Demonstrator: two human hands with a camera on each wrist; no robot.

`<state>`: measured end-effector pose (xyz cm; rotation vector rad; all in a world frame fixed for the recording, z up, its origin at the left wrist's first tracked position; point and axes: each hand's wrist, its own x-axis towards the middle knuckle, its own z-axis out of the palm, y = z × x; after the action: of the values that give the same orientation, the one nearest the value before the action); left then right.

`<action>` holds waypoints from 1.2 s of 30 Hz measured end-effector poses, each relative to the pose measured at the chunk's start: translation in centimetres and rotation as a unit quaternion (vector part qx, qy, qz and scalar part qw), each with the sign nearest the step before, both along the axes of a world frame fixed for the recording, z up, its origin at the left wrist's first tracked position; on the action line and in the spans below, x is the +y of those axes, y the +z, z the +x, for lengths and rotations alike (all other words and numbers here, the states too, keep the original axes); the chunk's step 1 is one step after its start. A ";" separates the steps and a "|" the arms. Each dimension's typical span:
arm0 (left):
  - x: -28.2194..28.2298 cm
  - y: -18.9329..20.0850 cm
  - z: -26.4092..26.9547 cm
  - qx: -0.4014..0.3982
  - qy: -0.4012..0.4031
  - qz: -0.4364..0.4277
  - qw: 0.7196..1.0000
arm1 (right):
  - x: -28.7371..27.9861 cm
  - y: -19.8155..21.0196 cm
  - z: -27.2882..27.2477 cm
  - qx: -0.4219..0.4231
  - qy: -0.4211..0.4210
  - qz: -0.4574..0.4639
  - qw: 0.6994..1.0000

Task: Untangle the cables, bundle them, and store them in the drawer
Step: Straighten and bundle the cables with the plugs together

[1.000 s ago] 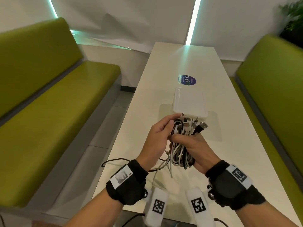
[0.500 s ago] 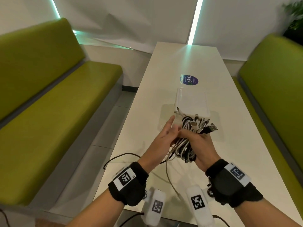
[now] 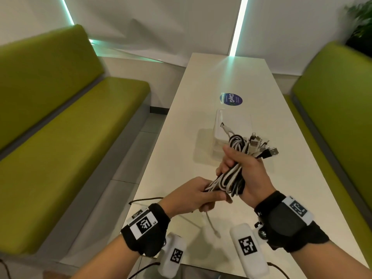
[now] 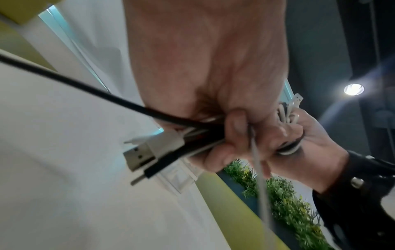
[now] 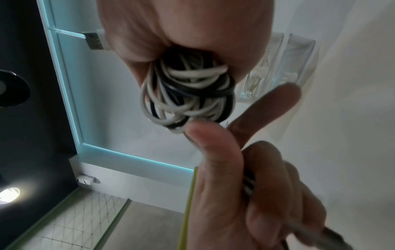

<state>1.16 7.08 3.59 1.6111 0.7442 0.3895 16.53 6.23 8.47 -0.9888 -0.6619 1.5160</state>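
Observation:
A bundle of black and white cables (image 3: 235,172) (image 5: 188,94) is held above the white table (image 3: 181,158). My right hand (image 3: 241,168) grips the bundle round its middle, with several plugs (image 3: 261,147) sticking out past the fist toward the far right. My left hand (image 3: 201,195) grips the bundle's lower looped end and pinches a loose thin white cable (image 3: 211,224) (image 4: 259,177) that hangs down toward the table. A USB plug (image 4: 141,155) shows by the left fingers in the left wrist view. The small white drawer box (image 3: 233,125) stands just beyond the hands, its front hidden.
Green benches (image 3: 70,137) (image 3: 338,117) flank the narrow table. A round blue sticker (image 3: 231,99) lies beyond the box. A thin black cord (image 3: 145,198) trails off the table's left edge. A plant (image 3: 360,27) stands at the far right.
My left hand slid from the bundle's upper part down to its lower end, and now pinches the loose white cable. My right hand lifted the bundle slightly toward the box.

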 end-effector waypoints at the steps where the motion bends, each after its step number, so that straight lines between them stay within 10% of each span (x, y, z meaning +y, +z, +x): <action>1: 0.1 0.1 0.0 -0.009 0.006 -0.001 1.000 | -0.1 0.3 0.0 0.007 0.015 0.003 1.000; 12: 0.4 0.0 -0.9 0.118 0.015 0.106 0.987 | -0.4 1.2 1.2 -0.003 0.168 0.034 0.985; 18: 1.1 -0.1 -2.9 0.211 -0.001 0.233 0.949 | -0.5 1.1 2.4 -0.185 0.143 -0.002 0.972; 26: 1.4 1.4 -3.2 0.241 -0.040 0.259 0.934 | -1.0 1.9 2.1 -0.442 0.152 0.080 0.881; 36: 1.9 3.1 -0.6 0.252 -0.015 0.318 0.914 | -2.2 1.5 0.7 -0.338 0.221 0.137 0.904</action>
<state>0.53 8.93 6.72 2.3881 1.0449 0.1951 17.20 4.08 10.01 -1.1966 -1.6428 1.3804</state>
